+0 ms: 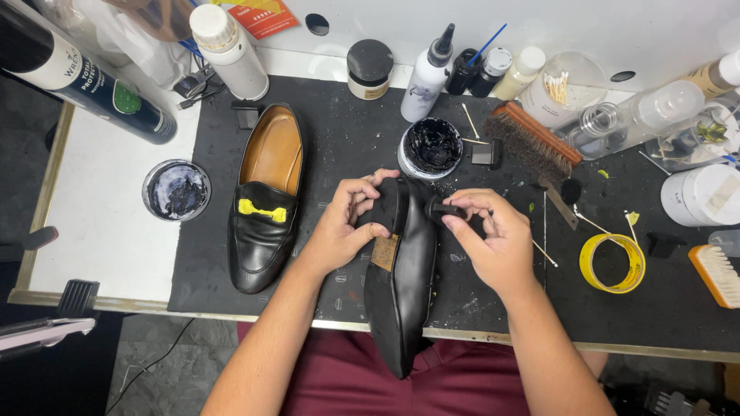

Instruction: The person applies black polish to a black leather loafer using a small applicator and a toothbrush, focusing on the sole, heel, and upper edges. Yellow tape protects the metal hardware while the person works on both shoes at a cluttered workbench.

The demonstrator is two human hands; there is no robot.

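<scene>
The black shoe (401, 285) lies sole-up over the table's near edge, its long axis running front to back with the toe toward the person and the heel toward the open jar of black polish (430, 147). The left hand (347, 223) is closed around the heel, thumb on the worn tan patch, while the right hand (493, 239) pinches a small black applicator (445, 209) against the heel's side

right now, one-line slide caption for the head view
Left hand steadies an upturned black shoe while right hand presses a small black applicator to it.
</scene>
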